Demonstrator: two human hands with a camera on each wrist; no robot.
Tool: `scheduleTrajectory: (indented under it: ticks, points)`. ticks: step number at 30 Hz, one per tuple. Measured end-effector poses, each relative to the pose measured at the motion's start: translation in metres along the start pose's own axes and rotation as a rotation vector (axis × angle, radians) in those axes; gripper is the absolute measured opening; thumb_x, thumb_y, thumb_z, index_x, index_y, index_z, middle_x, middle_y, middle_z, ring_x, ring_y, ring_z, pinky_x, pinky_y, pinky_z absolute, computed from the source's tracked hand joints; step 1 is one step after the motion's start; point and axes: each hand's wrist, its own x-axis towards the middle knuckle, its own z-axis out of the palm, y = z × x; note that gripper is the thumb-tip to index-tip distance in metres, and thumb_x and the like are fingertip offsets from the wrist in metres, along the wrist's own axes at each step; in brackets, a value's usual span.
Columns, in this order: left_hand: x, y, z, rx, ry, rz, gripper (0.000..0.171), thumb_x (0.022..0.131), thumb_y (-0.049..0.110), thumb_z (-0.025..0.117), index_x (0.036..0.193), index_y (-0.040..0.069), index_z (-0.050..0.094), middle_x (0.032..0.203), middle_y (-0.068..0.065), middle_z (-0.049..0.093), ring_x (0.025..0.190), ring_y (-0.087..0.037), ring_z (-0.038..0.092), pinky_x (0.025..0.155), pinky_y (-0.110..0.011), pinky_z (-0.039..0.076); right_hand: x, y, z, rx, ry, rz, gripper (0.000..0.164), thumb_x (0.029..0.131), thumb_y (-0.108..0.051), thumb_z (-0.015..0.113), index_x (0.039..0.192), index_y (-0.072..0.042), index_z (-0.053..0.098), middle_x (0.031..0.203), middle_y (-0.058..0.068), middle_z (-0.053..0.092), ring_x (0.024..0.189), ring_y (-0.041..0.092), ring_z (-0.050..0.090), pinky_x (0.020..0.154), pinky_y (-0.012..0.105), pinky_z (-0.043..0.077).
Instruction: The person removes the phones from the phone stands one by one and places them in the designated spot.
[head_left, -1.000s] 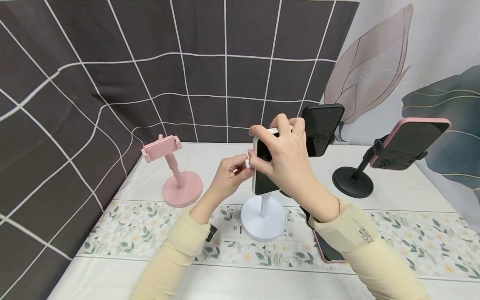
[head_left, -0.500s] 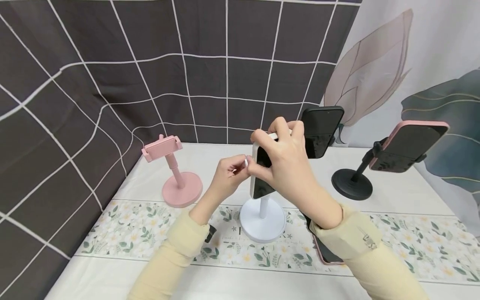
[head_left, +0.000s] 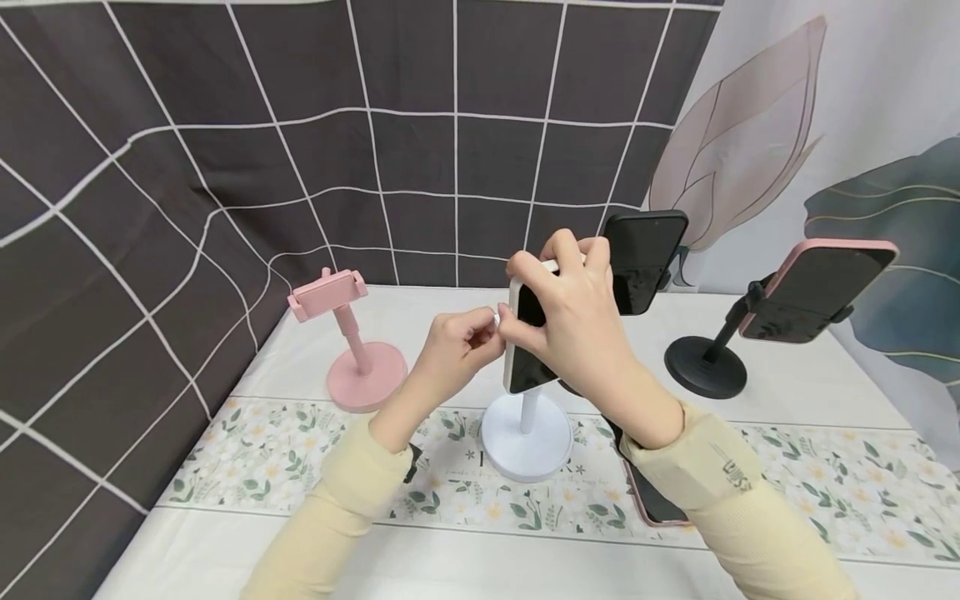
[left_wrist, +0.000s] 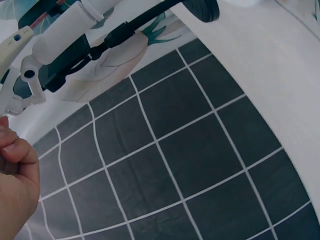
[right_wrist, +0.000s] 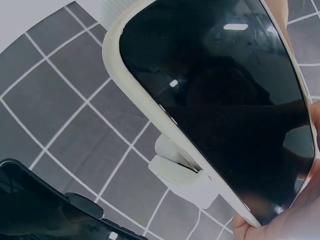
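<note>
While the right hand (head_left: 576, 312) grips the white phone (head_left: 527, 373) just below it, the left hand (head_left: 459, 346) pinches the clamp (head_left: 497, 320) of the stand (head_left: 527, 443) beneath both, at the phone's edge. Clamping seems in hand; the next move probably calls for easing it closed.

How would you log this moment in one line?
left hand: holding white clamp | right hand: gripping white phone | pink stand: without phone

Sleeves (head_left: 761, 542): you are wearing pale yellow.
Cuffs (head_left: 366, 471): yours are forming wide bands.
Print (head_left: 736, 476): yours is showing dark on the right cuff (head_left: 682, 462).
Hands (head_left: 566, 308): yours are showing bare.
</note>
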Motion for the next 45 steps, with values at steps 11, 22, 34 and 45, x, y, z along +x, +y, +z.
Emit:
scheduleTrajectory:
  ticks: [11, 22, 34, 45]
  points:
    - [-0.001, 0.009, -0.004, 0.206, -0.039, 0.069, 0.02, 0.081, 0.006, 0.051, 0.063, 0.006, 0.043, 0.049, -0.002, 0.042, 0.046, -0.009, 0.034, 0.041, -0.025, 0.031, -0.002, 0.002, -0.002, 0.026, 0.022, -0.03, 0.019, 0.07, -0.016, 0.06, 0.086, -0.008, 0.056, 0.084, 0.017, 0.044, 0.086, 0.039, 0.032, 0.074, 0.057, 0.035]
    - [0.002, 0.015, -0.008, 0.22, -0.084, 0.064, 0.02, 0.08, 0.003, 0.051, 0.062, 0.006, 0.043, 0.05, -0.001, 0.04, 0.046, -0.008, 0.033, 0.041, -0.024, 0.028, -0.004, 0.003, -0.003, 0.044, 0.032, -0.035, 0.019, 0.068, -0.014, 0.06, 0.085, -0.007, 0.056, 0.083, 0.017, 0.044, 0.087, 0.04, 0.032, 0.074, 0.056, 0.035]
    - [0.008, 0.022, -0.012, 0.248, -0.141, 0.026, 0.02, 0.083, 0.007, 0.051, 0.063, 0.007, 0.046, 0.05, 0.0, 0.04, 0.047, -0.008, 0.034, 0.042, -0.023, 0.029, -0.005, 0.006, -0.002, 0.046, 0.035, -0.075, 0.018, 0.07, -0.015, 0.059, 0.086, -0.007, 0.056, 0.083, 0.016, 0.045, 0.086, 0.038, 0.033, 0.077, 0.054, 0.035]
    - [0.007, 0.024, -0.011, 0.239, -0.152, 0.005, 0.022, 0.083, 0.008, 0.05, 0.062, 0.008, 0.045, 0.05, 0.001, 0.038, 0.046, -0.007, 0.033, 0.041, -0.021, 0.027, -0.006, 0.006, -0.001, 0.062, 0.047, -0.059, 0.018, 0.07, -0.016, 0.058, 0.086, -0.007, 0.057, 0.082, 0.016, 0.046, 0.085, 0.037, 0.034, 0.077, 0.054, 0.035]
